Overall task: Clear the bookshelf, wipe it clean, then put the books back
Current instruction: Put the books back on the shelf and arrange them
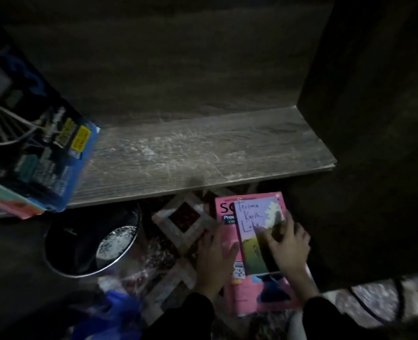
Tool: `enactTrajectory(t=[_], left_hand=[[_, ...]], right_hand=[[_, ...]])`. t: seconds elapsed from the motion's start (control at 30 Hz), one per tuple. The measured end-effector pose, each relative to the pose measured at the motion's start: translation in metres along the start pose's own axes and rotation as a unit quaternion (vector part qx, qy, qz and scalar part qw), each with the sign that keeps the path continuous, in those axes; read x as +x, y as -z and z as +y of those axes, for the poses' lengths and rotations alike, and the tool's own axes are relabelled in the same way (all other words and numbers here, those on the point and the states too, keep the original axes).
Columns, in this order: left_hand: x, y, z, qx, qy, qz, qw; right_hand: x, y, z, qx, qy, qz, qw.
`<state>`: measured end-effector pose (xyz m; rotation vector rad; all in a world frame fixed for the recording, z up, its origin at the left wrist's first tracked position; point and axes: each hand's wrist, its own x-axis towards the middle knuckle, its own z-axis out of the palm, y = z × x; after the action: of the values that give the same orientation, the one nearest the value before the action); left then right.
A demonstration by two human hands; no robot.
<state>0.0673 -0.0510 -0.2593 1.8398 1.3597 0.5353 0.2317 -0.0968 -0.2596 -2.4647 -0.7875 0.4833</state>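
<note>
The wooden shelf board [203, 153] lies bare across the middle, dusty and scratched. At its left end lean several books, a blue-covered one [43, 148] in front. Below the shelf, on the floor, a pink book [254, 293] lies flat with a small lilac card or booklet [254, 231] on top. My right hand [288, 246] rests on the small card, fingers bent over its right edge. My left hand [215, 256] lies flat at the pink book's left edge, fingers straight.
A dark round bucket [90, 244] with foamy water stands on the floor under the shelf's left half. A blue cloth or bag [114, 307] lies near the bottom. The floor has a patterned rug [178, 224]. A dark side panel [374, 119] closes the right.
</note>
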Motion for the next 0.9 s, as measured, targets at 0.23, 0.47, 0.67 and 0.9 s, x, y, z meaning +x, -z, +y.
enactTrajectory(t=[0.23,0.47,0.67,0.9], left_hand=[[0.030,-0.065,-0.055,-0.153,0.219,-0.051,0.962],[0.035,-0.064,-0.023,-0.312,0.220,-0.049,0.923],[0.023,-0.048,-0.034,-0.347,0.255,-0.055,0.901],[-0.009,-0.026,-0.054,-0.376,0.299,-0.094,0.872]], right_hand=[[0.046,-0.009,0.039,0.081,-0.116,-0.154,0.978],[0.041,-0.009,0.040,0.059,-0.069,-0.163,0.982],[0.022,-0.013,0.028,0.026,-0.043,-0.160,0.986],[-0.002,-0.013,0.023,0.054,-0.112,-0.226,0.966]])
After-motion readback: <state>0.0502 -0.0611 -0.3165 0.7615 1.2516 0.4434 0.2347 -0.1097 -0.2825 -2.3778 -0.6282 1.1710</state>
